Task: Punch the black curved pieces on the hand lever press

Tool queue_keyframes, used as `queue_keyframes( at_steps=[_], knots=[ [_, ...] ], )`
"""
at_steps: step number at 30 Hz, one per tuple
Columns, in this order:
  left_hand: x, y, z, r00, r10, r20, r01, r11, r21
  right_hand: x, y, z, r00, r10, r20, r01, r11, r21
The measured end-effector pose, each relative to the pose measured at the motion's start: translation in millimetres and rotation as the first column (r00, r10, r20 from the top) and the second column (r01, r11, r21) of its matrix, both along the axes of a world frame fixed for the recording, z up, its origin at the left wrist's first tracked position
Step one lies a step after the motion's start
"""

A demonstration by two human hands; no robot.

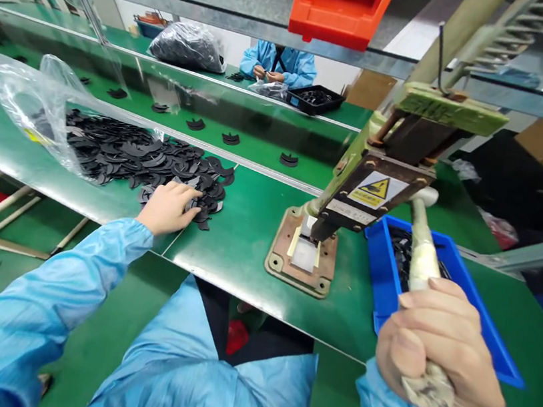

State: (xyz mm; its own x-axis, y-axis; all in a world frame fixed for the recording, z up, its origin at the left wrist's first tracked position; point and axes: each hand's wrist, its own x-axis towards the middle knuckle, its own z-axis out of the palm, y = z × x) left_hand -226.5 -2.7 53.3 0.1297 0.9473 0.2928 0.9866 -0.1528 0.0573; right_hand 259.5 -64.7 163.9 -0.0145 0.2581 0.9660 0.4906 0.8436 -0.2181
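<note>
My left hand (170, 206) rests at the near right edge of a heap of black curved plastic pieces (129, 153), thumb apart from the fingers and fingertips touching the pieces. My right hand (441, 345) is wrapped round the lever handle (421, 235) of a green hand press. The hand press (373, 181), with a yellow warning label, stands on a base plate (302, 252) between my hands. Under its ram lies a small pale fixture (303, 254); the ram partly hides it, and whether a piece sits there I cannot tell.
A blue bin (466, 291) with black pieces stands right of the press, partly behind my right hand. A clear plastic bag (47, 105) lies round the heap's left side. Beyond, spaced black pieces (230, 138) lie in a row. A red bin (342, 8) hangs overhead; a co-worker (291, 65) sits opposite.
</note>
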Motion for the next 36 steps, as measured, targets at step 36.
queue_keyframes(
  at_steps=[36],
  knots=[
    [140.8,34.2,-16.9,0.819,-0.257,0.513,0.376,0.915,-0.143,-7.0,-5.3,-3.0,0.998,0.056,-0.024,-0.056,0.998,0.001]
  ],
)
